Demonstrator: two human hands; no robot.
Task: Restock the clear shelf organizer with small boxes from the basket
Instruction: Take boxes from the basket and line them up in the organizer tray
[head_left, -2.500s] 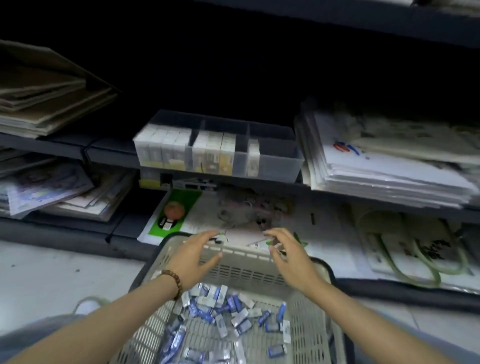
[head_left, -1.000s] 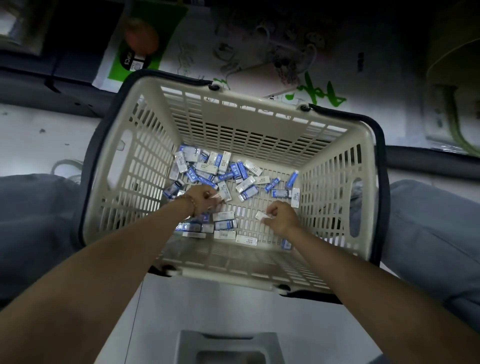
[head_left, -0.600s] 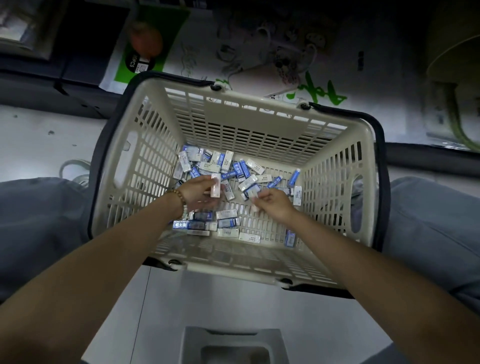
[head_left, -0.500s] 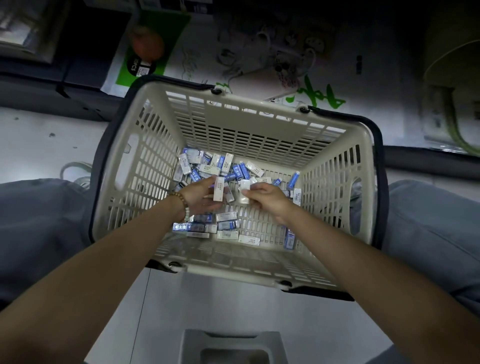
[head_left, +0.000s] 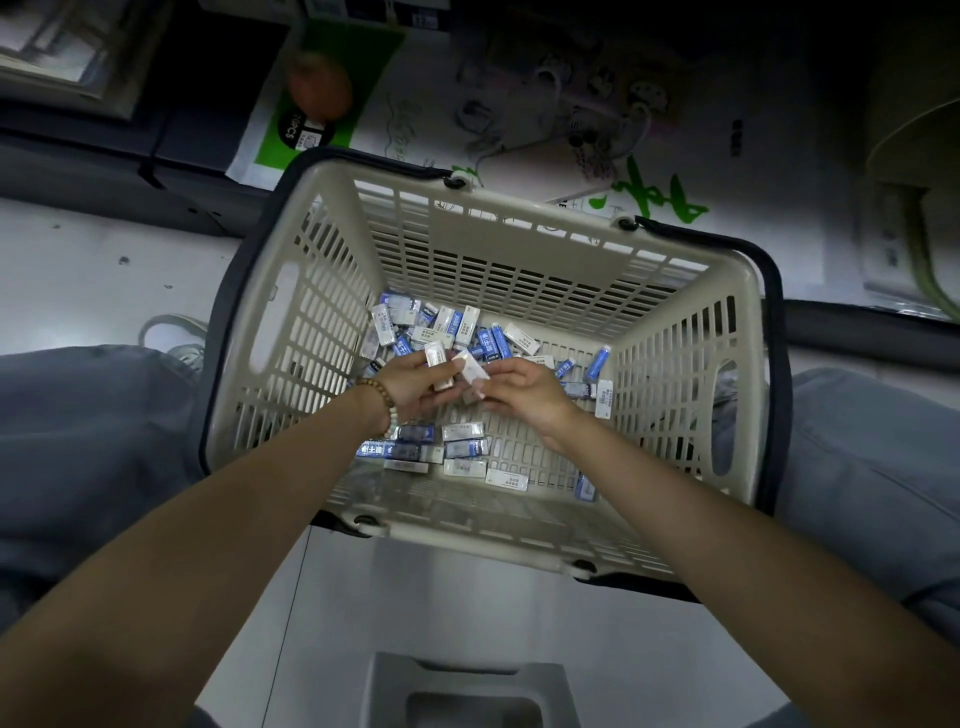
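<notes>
The basket (head_left: 519, 270) was cream plastic, smooth and a bit dull, with walls full of slots. Its handles (head_left: 776, 364) were dark and matt, most likely plastic too. The small boxes (head_left: 457, 447) were white and blue card, and some had a shiny skin that caught the light. The bracelet (head_left: 382, 402) was a string of smooth, round wooden beads. The trousers (head_left: 93, 441) were soft grey cloth. The floor (head_left: 78, 291) was pale, hard and smooth. The stool (head_left: 467, 691) was dull grey plastic. The packs (head_left: 519, 130) were printed paper under shiny wrap.

Grey stool (head_left: 470, 686), printed packets (head_left: 332, 93)
</notes>
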